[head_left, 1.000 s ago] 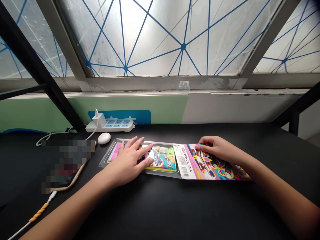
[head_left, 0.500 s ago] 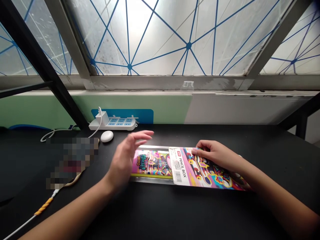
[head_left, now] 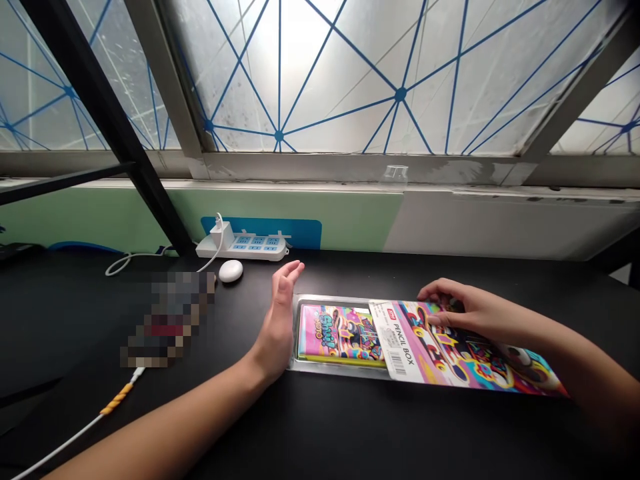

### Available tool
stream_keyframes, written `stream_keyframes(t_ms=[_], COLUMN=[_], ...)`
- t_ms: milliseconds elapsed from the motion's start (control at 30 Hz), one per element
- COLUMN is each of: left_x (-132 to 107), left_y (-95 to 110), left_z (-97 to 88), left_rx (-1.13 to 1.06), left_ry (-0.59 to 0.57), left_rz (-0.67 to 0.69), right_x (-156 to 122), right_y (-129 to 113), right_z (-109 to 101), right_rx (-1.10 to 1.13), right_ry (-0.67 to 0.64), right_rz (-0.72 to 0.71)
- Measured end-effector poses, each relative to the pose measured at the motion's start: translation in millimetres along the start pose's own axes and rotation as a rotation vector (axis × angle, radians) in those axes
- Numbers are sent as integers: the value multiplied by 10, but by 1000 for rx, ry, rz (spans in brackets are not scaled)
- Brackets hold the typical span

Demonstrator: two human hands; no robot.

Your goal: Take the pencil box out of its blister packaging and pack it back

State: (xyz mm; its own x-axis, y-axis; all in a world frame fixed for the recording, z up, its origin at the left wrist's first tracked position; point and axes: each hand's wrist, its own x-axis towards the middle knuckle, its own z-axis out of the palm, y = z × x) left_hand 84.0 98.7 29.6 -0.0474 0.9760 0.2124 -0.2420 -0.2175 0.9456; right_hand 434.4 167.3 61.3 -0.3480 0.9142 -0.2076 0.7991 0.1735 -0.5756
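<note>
A colourful pencil box (head_left: 343, 333) lies in a clear plastic tray (head_left: 296, 327) on the black table. A printed cardboard sleeve (head_left: 420, 347) marked "PENCIL BOX" covers the right part of the tray, while the left part shows uncovered. My left hand (head_left: 277, 327) stands on edge at the tray's left end, palm toward it, fingers stretched out and slightly bent at the tips. It seems to touch the tray's end wall. My right hand (head_left: 460, 307) grips the sleeve's upper edge, thumb on the printed face and fingers behind it.
On the left lie a pixelated item (head_left: 170, 320) with a cable (head_left: 117, 400), and a white rounded case (head_left: 231, 271). Behind them a power strip (head_left: 255, 248) with a plugged-in charger sits by the wall. A black slanted frame bar (head_left: 115, 140) rises at the left.
My left hand has come down from over the tray to its left end. The package has slid a little to the right with my right hand on the sleeve. The view has shifted slightly.
</note>
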Motion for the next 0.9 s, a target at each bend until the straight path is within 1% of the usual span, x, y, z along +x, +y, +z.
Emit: stream_keyframes(t_ms=[67,167,333,433,500,567,633,700,767,833,900], left_x=[-38,-35,72,143,183,219,255,285,301,299,286], left_y=[-5,-15,-22,-19,-7,17,46,71,82,77,60], left_z=[-17,-58,-116,-141,-154,-167,-184,-204,-220,-226,-220], left_rx=[51,63,55,40,31,13,-4,2,62,152,201], left_ry=[-43,-79,-26,2,11,20,40,78,127,150,142], left_rz=[14,10,7,-33,-54,-58,-44,-30,-61,-160,-267], right_x=[56,187,473,613,659,656,601,501,367,223,96], right_y=[-161,-461,-976,-1238,-1367,-1422,-1363,-1158,-819,-418,-72], right_z=[76,202,410,552,634,675,656,576,460,348,276], right_rx=[-33,-79,-169,-196,-217,-239,-253,-255,-232,-109,31], right_ry=[9,-46,-72,-78,-66,-23,38,102,168,250,254], right_rz=[-28,-53,-100,-139,-165,-179,-175,-149,-98,-12,30])
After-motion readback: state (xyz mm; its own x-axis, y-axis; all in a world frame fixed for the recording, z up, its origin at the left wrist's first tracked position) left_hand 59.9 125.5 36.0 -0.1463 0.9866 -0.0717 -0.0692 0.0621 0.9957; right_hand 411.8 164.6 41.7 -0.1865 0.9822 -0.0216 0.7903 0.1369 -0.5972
